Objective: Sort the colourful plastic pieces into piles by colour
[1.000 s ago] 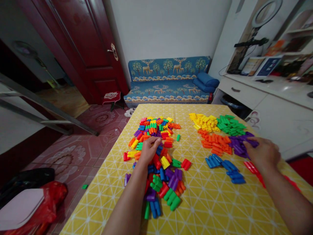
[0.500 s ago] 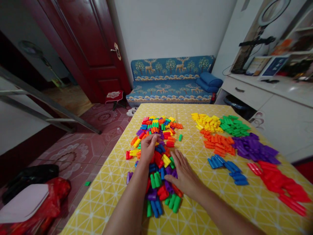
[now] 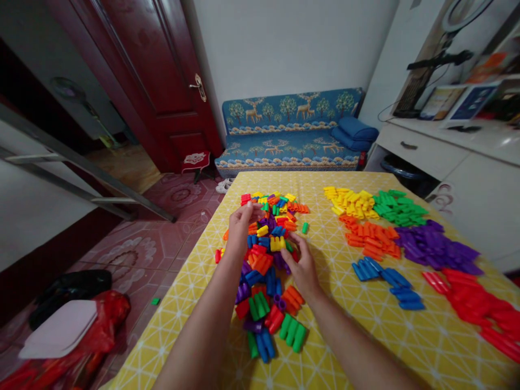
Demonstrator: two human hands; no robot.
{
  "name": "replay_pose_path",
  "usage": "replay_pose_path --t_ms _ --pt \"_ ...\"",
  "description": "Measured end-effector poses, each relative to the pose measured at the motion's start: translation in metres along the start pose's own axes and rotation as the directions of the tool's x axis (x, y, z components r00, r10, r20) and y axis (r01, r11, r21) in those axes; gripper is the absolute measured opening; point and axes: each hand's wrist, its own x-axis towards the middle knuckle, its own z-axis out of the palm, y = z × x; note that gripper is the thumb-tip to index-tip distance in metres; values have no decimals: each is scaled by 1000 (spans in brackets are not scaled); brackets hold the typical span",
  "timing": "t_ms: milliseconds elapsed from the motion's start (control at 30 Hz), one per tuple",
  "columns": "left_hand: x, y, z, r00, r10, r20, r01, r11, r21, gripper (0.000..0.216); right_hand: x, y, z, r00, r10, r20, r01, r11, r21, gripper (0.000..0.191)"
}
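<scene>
Red block pile [image 3: 479, 311] partly beyond right edge; grip of left hand [image 3: 239, 230] unclear.

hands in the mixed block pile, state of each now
Left hand: fingers curled over the mixed pile; grip cannot be told.
Right hand: fingertips down in the pile; grip cannot be told.

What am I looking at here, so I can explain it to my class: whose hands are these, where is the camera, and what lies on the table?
No machine here: a person wears a camera on the head, looking forward and down, so both arms reach in from the bottom. The left hand and right hand rest in a mixed pile of coloured plastic blocks on a patterned tablecloth. To the right lie separate piles: yellow, green, orange, purple, blue, red. Whether either hand grips a block is unclear.
</scene>
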Motion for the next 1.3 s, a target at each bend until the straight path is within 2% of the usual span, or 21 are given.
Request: replay_pose_path --t_ms 67,133,233,333,433,533,633,733,800,867,967,1033,1133,1300 --pt "3 -4 -8 994 58 88 -82 949 305 34 -1 0 0 1000 -13 -15 13 1000 -15 44" --pt "3 -9 -16 964 94 248 -222 799 559 18 -1 0 0 998 -57 7 57 995 -88 43" --pt "-4 -17 -21 872 78 483 -423 616 665 30 1 -2 -1 985 -148 91 167 948 -270 44" --pt "-15 -25 -19 815 62 576 -521 512 683 44 2 -6 -3 959 -200 202 266 879 -395 41" --pt "-24 -28 -17 819 60 571 -529 464 710 43 3 -8 -4 949 -216 228 295 863 -409 33" --pt "-35 -24 -18 859 106 501 -485 485 728 37 2 -7 -3 957 -229 175 279 889 -363 27" --pt "-57 -15 -15 908 176 381 -405 604 686 27 1 -5 -2 970 -234 73 245 920 -307 25" --pt "-91 -8 -5 942 174 288 -321 716 620 21 0 -3 -2 981 -193 9 188 946 -262 25" --pt "-117 -6 5 938 188 292 -334 716 613 24 1 -1 -2 988 -152 1 148 961 -234 25" --pt "-139 -7 15 917 192 350 -381 682 625 25 1 1 -3 993 -120 -23 113 974 -194 25" --pt "-155 -10 24 898 153 413 -416 604 680 31 3 5 -5 991 -54 -122 42 994 -101 27" --pt "-154 -12 26 894 107 435 -417 551 723 40 3 8 -6 984 24 -178 -28 999 -18 32" --pt "-138 -14 29 899 31 438 -399 475 784 54 3 13 -5 978 93 -187 -82 995 64 37" --pt "-94 -18 34 947 -59 316 -285 306 909 50 2 12 -4 976 107 -191 -86 990 114 41"
